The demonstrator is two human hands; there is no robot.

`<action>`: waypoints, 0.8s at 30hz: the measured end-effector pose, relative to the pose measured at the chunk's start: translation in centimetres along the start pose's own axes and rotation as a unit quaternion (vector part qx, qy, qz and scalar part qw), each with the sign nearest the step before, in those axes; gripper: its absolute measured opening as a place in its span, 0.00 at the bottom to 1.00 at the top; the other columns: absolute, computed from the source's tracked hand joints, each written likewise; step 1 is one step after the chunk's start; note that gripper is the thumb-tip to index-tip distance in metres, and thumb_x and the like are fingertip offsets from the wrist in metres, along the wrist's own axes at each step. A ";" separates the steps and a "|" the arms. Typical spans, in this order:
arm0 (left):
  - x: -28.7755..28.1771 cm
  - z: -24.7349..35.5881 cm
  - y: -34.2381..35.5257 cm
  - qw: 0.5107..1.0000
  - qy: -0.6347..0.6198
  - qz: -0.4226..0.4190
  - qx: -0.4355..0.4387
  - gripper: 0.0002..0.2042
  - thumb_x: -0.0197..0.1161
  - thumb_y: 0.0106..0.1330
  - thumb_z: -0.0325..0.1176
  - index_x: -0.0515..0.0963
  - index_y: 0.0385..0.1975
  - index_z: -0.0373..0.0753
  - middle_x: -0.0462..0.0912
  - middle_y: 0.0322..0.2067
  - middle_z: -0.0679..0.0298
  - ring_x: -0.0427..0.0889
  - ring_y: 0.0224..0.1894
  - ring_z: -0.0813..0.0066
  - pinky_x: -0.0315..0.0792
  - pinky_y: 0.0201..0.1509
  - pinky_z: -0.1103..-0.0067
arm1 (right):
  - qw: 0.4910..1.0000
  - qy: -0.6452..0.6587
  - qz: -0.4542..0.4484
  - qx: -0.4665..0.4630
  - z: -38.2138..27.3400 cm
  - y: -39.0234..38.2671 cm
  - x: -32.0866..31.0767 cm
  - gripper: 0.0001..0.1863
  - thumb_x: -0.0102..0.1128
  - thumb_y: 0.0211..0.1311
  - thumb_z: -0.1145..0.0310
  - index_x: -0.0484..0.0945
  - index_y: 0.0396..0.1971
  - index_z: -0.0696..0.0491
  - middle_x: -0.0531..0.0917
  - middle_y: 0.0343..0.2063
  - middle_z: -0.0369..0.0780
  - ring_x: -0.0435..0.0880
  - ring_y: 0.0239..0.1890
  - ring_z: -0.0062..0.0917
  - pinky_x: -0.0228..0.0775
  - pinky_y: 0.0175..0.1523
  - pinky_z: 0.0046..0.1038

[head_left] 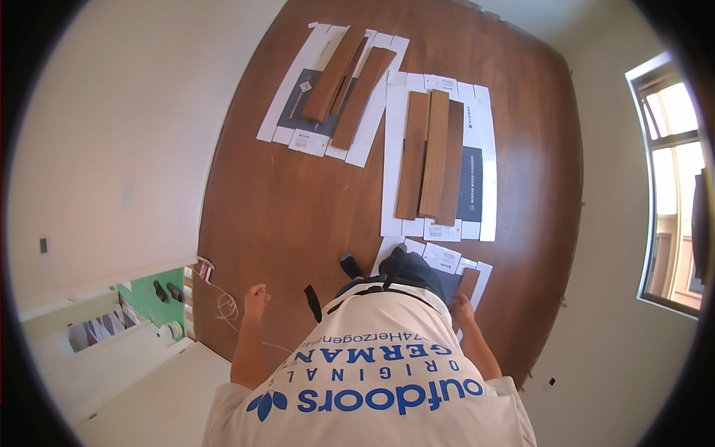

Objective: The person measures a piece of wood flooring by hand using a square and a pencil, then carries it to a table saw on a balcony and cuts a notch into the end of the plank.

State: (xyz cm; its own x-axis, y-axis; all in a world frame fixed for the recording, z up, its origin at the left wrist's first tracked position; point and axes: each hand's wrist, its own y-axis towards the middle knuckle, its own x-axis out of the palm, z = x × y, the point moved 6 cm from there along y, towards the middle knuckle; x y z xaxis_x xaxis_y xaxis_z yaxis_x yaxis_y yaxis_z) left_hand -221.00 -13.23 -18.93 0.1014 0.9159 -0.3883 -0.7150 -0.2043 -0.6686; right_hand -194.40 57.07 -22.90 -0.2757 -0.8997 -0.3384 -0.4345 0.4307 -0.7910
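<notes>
My left hand point(257, 296) hangs out to the left of my body above the brown wood floor point(305, 216), its fingers loosely curled with nothing visible in them. Close to my right hip is my right hand point(461, 307), fingers curled in, and no object shows in it. Just beyond it a short stretch of brown floor plank point(468, 283) lies on an opened cardboard sheet point(482, 279); whether the hand touches it I cannot tell. My shirt and dark trousers hide much of that sheet.
Ahead, several brown planks point(434, 164) lie on a flattened white carton point(395, 149). More planks point(363, 97) rest on another carton point(283, 123) farther left. A white cable point(227, 305) runs over the floor at left. Dark shoes point(161, 291) stand on a green surface beyond a doorway. At right is a window point(674, 149).
</notes>
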 end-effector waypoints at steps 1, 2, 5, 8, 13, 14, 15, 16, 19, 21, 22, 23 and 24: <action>1.0 2.6 1.3 1.000 0.007 -0.012 0.026 0.11 0.56 0.71 0.29 0.79 0.48 0.32 0.78 0.27 0.67 0.78 0.27 0.79 0.73 0.32 0.83 | 1.000 0.007 0.024 0.000 0.0 0.4 -0.2 0.16 0.51 0.66 0.71 0.76 0.51 0.59 0.85 0.33 0.46 0.85 0.32 0.31 0.78 0.38 0.29; 2.0 4.9 2.7 0.999 0.011 -0.016 0.028 0.11 0.56 0.71 0.29 0.79 0.48 0.32 0.78 0.27 0.67 0.78 0.27 0.79 0.73 0.32 0.83 | 1.000 0.011 0.027 0.002 0.1 1.1 0.2 0.16 0.51 0.66 0.71 0.76 0.51 0.59 0.85 0.33 0.46 0.85 0.32 0.31 0.78 0.38 0.29; 6.6 10.0 4.9 0.998 0.039 -0.037 0.040 0.11 0.56 0.71 0.29 0.80 0.48 0.33 0.78 0.26 0.67 0.79 0.27 0.79 0.71 0.30 0.83 | 0.979 -0.159 0.103 -0.074 -1.1 4.3 -0.9 0.20 0.64 0.58 0.63 0.79 0.48 0.56 0.86 0.36 0.48 0.87 0.37 0.34 0.79 0.44 0.34; 11.5 13.2 6.7 0.997 -0.001 -0.058 0.057 0.12 0.58 0.70 0.29 0.80 0.49 0.33 0.80 0.26 0.67 0.80 0.29 0.79 0.73 0.34 0.81 | 0.975 -0.184 0.107 -0.071 -5.8 7.8 -1.2 0.22 0.65 0.58 0.60 0.78 0.49 0.57 0.86 0.39 0.50 0.86 0.45 0.44 0.76 0.53 0.40; 26.4 25.1 5.5 0.918 0.301 -0.183 0.185 0.11 0.60 0.68 0.29 0.81 0.47 0.36 0.84 0.35 0.59 0.83 0.36 0.69 0.77 0.44 0.76 | 0.977 -0.169 0.124 -0.032 -10.9 15.3 -3.8 0.25 0.66 0.59 0.59 0.76 0.52 0.58 0.85 0.42 0.50 0.85 0.48 0.45 0.75 0.55 0.40; 28.5 26.9 6.3 0.913 0.310 -0.186 0.187 0.11 0.60 0.68 0.29 0.81 0.47 0.36 0.84 0.35 0.59 0.83 0.36 0.69 0.77 0.44 0.76 | 0.977 -0.158 0.137 -0.033 -12.5 17.4 -4.1 0.26 0.66 0.59 0.58 0.75 0.52 0.58 0.85 0.44 0.51 0.84 0.49 0.45 0.75 0.55 0.40; 30.8 28.2 7.1 0.897 0.323 -0.228 0.199 0.11 0.60 0.68 0.30 0.81 0.47 0.37 0.83 0.37 0.58 0.83 0.38 0.68 0.77 0.46 0.75 | 0.978 -0.140 0.150 -0.041 -13.5 19.6 -4.3 0.26 0.66 0.59 0.58 0.75 0.52 0.58 0.84 0.45 0.51 0.84 0.49 0.46 0.75 0.55 0.40; 33.2 29.2 8.1 0.877 0.337 -0.271 0.208 0.10 0.61 0.67 0.30 0.82 0.46 0.38 0.83 0.40 0.56 0.83 0.40 0.66 0.76 0.48 0.74 | 0.978 -0.123 0.163 -0.045 -14.3 21.8 -4.2 0.26 0.66 0.59 0.58 0.75 0.53 0.58 0.84 0.46 0.52 0.84 0.49 0.46 0.75 0.55 0.40; 39.1 31.6 13.8 0.832 0.408 -0.318 0.201 0.10 0.61 0.67 0.31 0.82 0.45 0.39 0.82 0.44 0.56 0.82 0.44 0.62 0.76 0.51 0.72 | 0.983 -0.071 0.159 -0.051 -17.1 28.9 -2.2 0.29 0.68 0.59 0.58 0.73 0.55 0.58 0.84 0.45 0.51 0.84 0.48 0.45 0.76 0.53 0.40; 43.8 31.8 19.2 0.805 0.442 -0.335 0.208 0.10 0.62 0.66 0.31 0.82 0.44 0.39 0.82 0.45 0.55 0.82 0.45 0.58 0.76 0.52 0.71 | 0.988 -0.025 0.145 -0.048 -19.4 34.8 0.0 0.29 0.68 0.58 0.59 0.73 0.56 0.58 0.84 0.45 0.52 0.84 0.47 0.45 0.76 0.53 0.40; 46.1 31.9 22.0 0.789 0.465 -0.328 0.229 0.10 0.61 0.65 0.30 0.82 0.44 0.39 0.82 0.46 0.54 0.81 0.47 0.55 0.75 0.54 0.69 | 0.989 0.000 0.138 -0.054 -19.7 38.2 1.5 0.29 0.69 0.58 0.60 0.73 0.56 0.58 0.84 0.44 0.52 0.84 0.47 0.45 0.76 0.53 0.40; 48.1 31.8 24.8 0.773 0.488 -0.320 0.248 0.10 0.60 0.65 0.28 0.82 0.44 0.40 0.82 0.47 0.54 0.81 0.49 0.53 0.75 0.55 0.67 | 0.984 -0.040 0.158 -0.072 -19.0 41.2 3.7 0.29 0.69 0.57 0.61 0.73 0.55 0.59 0.84 0.45 0.53 0.84 0.47 0.46 0.76 0.52 0.41; 49.9 30.8 28.0 0.764 0.476 -0.312 0.303 0.11 0.60 0.64 0.28 0.81 0.45 0.40 0.82 0.49 0.54 0.80 0.51 0.51 0.74 0.57 0.65 | 0.989 -0.031 0.137 -0.056 -18.1 45.5 6.2 0.29 0.70 0.56 0.61 0.73 0.55 0.59 0.83 0.46 0.55 0.83 0.49 0.48 0.75 0.54 0.41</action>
State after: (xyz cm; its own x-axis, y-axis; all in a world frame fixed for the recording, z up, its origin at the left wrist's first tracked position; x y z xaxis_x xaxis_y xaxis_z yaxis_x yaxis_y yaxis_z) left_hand -257.28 37.37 -37.46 0.8050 0.0444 -0.5915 -0.4813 0.6319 -0.6075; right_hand -231.43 72.43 -51.75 -0.3443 -0.7500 -0.5648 -0.4445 0.6601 -0.6056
